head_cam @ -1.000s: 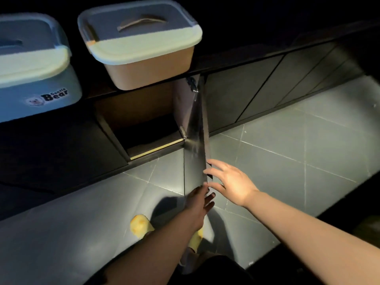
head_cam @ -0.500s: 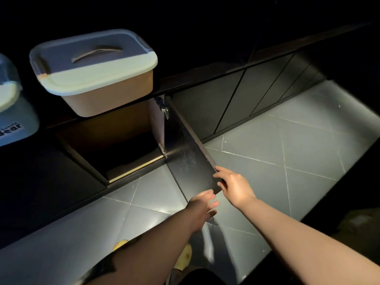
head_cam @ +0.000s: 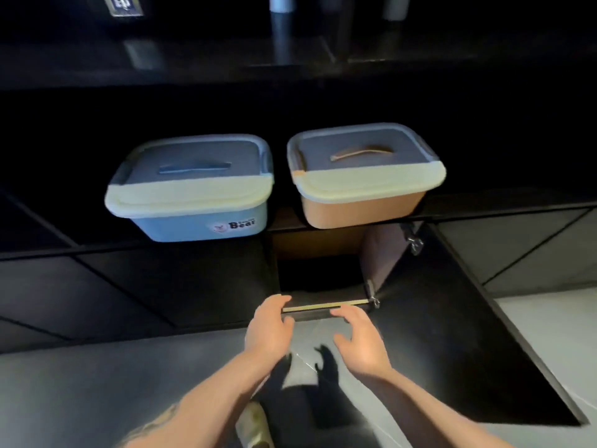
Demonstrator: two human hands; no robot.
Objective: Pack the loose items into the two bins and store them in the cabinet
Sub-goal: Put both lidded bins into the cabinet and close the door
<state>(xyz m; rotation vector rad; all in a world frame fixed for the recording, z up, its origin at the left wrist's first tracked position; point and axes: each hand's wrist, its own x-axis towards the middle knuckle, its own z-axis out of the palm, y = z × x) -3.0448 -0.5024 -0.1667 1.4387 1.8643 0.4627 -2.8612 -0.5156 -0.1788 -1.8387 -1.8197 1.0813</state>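
The room is dim, with a dark glossy worktop (head_cam: 323, 69). On its edge stand the lidded blue plastic bin (head_cam: 193, 202) and the lidded orange plastic bin (head_cam: 365, 185), both packed, it seems. The dark cabinet (head_cam: 316, 273) below them is open. The left hand (head_cam: 269, 328) and the right hand (head_cam: 361, 341) hover empty, each grip relaxed. Storing remains.

Plastic bins (head_cam: 200, 218), matt lids; glossy dark cabinet door (head_cam: 452, 334); smooth tiles (head_cam: 80, 392).

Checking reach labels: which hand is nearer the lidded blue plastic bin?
Left. The left hand is below the lidded blue plastic bin, slightly right; the right hand lies farther right, under the orange one.
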